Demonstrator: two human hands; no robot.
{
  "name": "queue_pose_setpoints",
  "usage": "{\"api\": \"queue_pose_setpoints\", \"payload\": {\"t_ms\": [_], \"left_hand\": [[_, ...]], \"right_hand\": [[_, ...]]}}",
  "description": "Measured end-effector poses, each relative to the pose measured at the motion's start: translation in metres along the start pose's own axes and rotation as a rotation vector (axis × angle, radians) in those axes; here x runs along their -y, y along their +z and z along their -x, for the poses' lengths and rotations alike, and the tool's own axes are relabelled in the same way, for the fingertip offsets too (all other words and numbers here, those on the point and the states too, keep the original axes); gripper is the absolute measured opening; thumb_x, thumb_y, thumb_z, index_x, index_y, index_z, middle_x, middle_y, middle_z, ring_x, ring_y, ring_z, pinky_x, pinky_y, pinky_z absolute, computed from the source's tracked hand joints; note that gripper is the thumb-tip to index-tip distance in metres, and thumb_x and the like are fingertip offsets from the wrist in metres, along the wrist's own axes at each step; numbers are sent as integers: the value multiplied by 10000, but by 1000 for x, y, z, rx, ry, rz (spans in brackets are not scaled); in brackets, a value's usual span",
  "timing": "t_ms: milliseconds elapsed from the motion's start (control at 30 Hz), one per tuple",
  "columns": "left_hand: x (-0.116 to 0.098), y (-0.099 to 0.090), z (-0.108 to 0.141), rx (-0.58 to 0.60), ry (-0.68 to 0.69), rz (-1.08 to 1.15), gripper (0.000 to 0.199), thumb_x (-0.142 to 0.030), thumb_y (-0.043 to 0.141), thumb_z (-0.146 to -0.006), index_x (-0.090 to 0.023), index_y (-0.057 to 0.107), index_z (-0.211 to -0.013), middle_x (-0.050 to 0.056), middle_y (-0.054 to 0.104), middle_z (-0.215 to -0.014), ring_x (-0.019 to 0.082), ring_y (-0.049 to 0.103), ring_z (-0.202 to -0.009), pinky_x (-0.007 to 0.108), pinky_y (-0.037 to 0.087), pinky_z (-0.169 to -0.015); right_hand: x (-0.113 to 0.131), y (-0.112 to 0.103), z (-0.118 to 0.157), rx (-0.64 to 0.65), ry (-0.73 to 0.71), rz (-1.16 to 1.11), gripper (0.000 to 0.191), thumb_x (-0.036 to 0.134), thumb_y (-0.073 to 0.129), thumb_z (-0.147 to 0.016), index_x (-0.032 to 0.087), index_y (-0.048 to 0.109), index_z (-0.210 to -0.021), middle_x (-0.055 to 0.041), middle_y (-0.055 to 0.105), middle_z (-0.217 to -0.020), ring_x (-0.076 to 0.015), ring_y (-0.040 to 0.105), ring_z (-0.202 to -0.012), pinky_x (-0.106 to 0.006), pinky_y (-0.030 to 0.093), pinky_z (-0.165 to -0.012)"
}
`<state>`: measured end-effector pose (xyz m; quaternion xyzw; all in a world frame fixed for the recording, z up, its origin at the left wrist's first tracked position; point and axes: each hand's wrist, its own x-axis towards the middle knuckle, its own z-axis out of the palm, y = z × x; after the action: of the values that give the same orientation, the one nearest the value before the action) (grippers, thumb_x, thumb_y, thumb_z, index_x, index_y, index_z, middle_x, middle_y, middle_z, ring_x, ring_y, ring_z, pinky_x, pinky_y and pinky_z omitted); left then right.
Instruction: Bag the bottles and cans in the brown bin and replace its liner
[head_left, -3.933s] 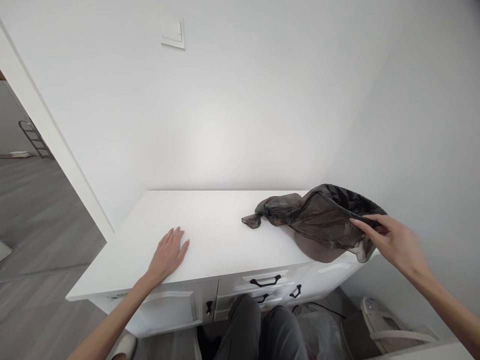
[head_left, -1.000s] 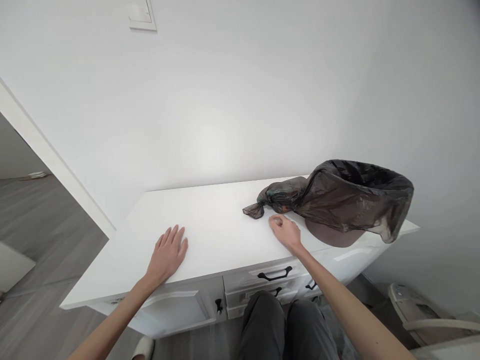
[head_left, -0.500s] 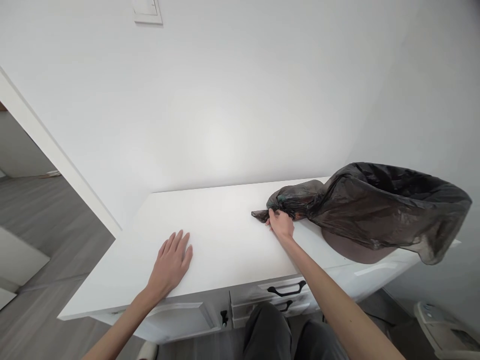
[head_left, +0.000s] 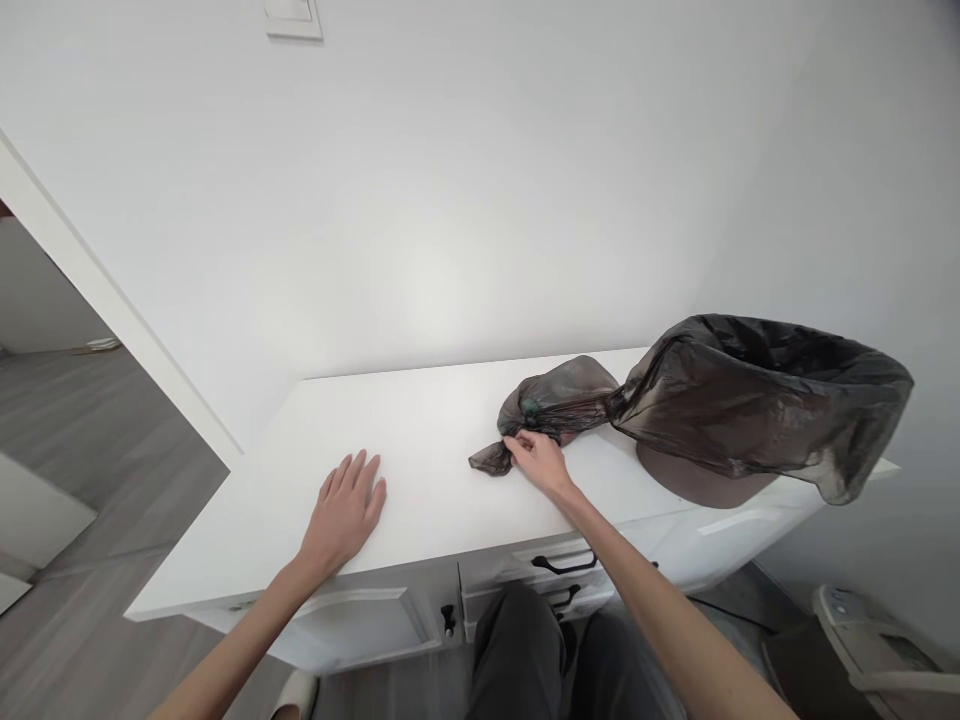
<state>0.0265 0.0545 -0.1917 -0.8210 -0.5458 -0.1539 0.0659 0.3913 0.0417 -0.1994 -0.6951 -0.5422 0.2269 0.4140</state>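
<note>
In the head view, I have the dark bag [head_left: 750, 420] on the counter [head_left: 427, 500], between two and three o'clock from the left hand [head_left: 346, 515]. This hand rests flat, its fingers slightly spread. The right hand [head_left: 538, 465] pinches the bag near its knot, thumb and forefinger pressed together; a short tail [head_left: 490, 460] sticks out toward eight o'clock. I judge the step as handling the knotted part; the next move calls for gentle fingers. The bag looks thin and see-through, twisted midway, its mouth gaping toward two o'clock. Under its wide part, a brown rounded thing [head_left: 697, 485] shows.
</note>
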Motion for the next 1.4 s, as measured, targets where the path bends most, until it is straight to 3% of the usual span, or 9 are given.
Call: {"api": "queue_pose_setpoints", "payload": {"t_ms": [200,367,533,733,933,1033,1200,1300,1400], "left_hand": [[-4,-10,1,-39,33,63,554,-457,370,-1053,-149,610,-1445,196,564,-1574,401,454,-1523,633,428,-1197],[-47,-40,4,-249,307,182,347,-352,423,-1058,-208,635,-1292,163,668,-1384,326,612,-1333,534,537,-1083],[-121,-68,3,-299,491,288,290,-260,431,-1065,-250,610,-1293,109,678,-1215,260,661,-1142,432,552,-989],[-174,-66,-16,-198,595,237,293,-314,462,-1081,-229,569,-1340,112,664,-1162,279,647,-1049,439,523,-913],[-181,-47,-32,-119,568,223,141,-288,562,-1052,-225,603,-1171,75,696,-1126,272,659,-1025,441,488,-918],[-180,-42,-31,-100,551,287,60,-269,563,-1052,-232,606,-1072,44,707,-1057,244,666,-965,424,477,-897],[-178,-35,-22,-133,502,418,44,-272,586,-1045,-233,604,-1051,26,715,-1018,217,661,-914,396,484,-887],[-178,-27,-16,-160,488,477,65,-295,594,-1048,-233,608,-1059,26,704,-1005,215,651,-933,375,491,-873],[-178,-16,-13,-200,512,485,102,-323,579,-1061,-226,609,-1074,45,694,-1040,220,640,-972,379,494,-893]], "right_hand": [[27,5,63,180,-139,-121,413,500,610,-938,241,602,-617,-4,730,-688,-186,651,-711,-273,452,-714],[38,-19,96,319,-48,-524,596,786,625,-881,226,572,-683,-42,710,-681,-162,603,-606,-278,440,-579],[33,-29,99,126,143,-764,682,882,731,-702,236,516,-741,10,633,-612,-105,487,-442,-233,279,-397],[35,-34,110,-132,-51,-587,510,739,688,-866,250,556,-813,60,554,-567,-126,482,-465,-251,378,-479],[38,-49,123,-162,-210,-313,387,624,606,-978,247,648,-906,32,603,-646,-147,540,-556,-267,435,-598],[38,-54,129,-137,-187,-348,388,632,624,-960,247,617,-912,27,616,-664,-144,543,-539,-269,432,-565],[35,-63,129,-277,-76,-496,480,666,696,-881,242,557,-1059,9,670,-857,-118,557,-533,-271,458,-544],[36,-68,120,-179,30,-662,641,697,762,-803,236,530,-1183,57,630,-749,-119,525,-484,-258,417,-481],[41,-73,112,-11,102,-769,640,716,826,-719,236,559,-1047,98,537,-578,-121,467,-445,-236,330,-419]]}}
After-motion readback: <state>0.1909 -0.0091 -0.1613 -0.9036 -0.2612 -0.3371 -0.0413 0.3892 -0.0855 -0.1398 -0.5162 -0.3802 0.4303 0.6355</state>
